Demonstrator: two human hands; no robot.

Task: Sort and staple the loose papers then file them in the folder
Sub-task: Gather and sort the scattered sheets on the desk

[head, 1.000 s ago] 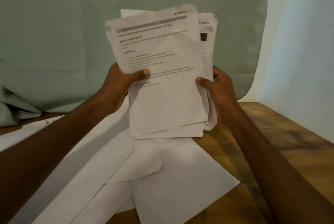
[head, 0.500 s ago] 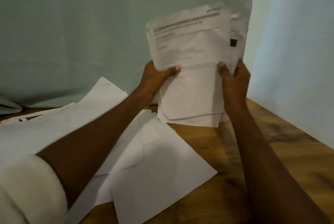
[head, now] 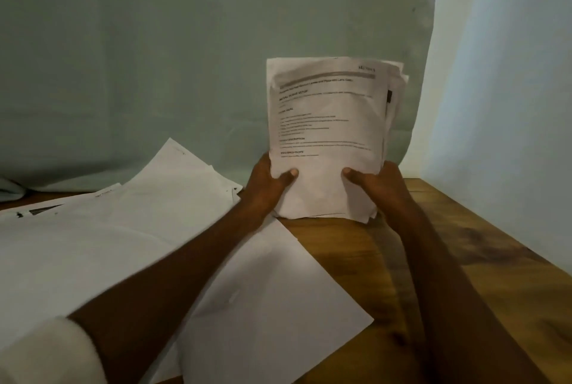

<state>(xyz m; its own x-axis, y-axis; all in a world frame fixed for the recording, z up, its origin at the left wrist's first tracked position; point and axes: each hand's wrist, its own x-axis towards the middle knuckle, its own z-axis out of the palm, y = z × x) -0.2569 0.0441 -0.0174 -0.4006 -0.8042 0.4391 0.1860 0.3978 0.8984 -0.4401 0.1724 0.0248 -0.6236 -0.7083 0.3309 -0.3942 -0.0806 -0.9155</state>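
A stack of printed papers (head: 328,123) stands upright, its bottom edge resting on the wooden table (head: 483,284) at the back right. My left hand (head: 266,185) grips the stack's lower left side, thumb on the front sheet. My right hand (head: 379,187) grips the lower right side the same way. The front sheet shows a grey header bar and lines of text. Sheets behind it stick out unevenly at the top right. No stapler or folder is in sight.
Several loose white sheets (head: 123,228) lie spread over the left and middle of the table, one large blank sheet (head: 272,300) near my forearms. A pale green cloth (head: 185,43) hangs behind. A white wall (head: 510,104) borders the table on the right.
Both hands lowered the stack from mid-air down to the table's back right, and its bottom edge now touches the wood. My grip slid to the stack's lower part.
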